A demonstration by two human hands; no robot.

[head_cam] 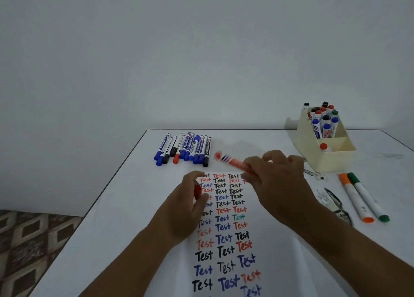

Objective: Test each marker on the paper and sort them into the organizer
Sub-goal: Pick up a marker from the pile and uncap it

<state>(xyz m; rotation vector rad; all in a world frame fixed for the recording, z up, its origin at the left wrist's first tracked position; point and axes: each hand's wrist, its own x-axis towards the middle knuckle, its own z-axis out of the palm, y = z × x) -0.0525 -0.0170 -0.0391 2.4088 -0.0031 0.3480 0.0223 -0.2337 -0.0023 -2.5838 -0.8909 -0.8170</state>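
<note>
My right hand (pixel 275 175) grips a red marker (pixel 230 161), blurred by motion, above the top of the paper (pixel 226 229). That white sheet is covered with rows of "Test" in black, blue, red and green. My left hand (pixel 190 198) holds a small red cap (pixel 197 191) over the paper's left edge. A row of several blue, black and red markers (pixel 186 148) lies at the back of the table. The cream organizer (pixel 327 153) at the back right holds several upright markers in its rear compartment and one red-capped marker (pixel 324 147) in the front one.
An orange marker (pixel 356 198) and a green marker (pixel 367 196) lie on the table at the right, beside a dark patterned wrapper (pixel 336 202). The white table's left edge (pixel 107 184) runs diagonally, with patterned floor (pixel 33 240) beyond it.
</note>
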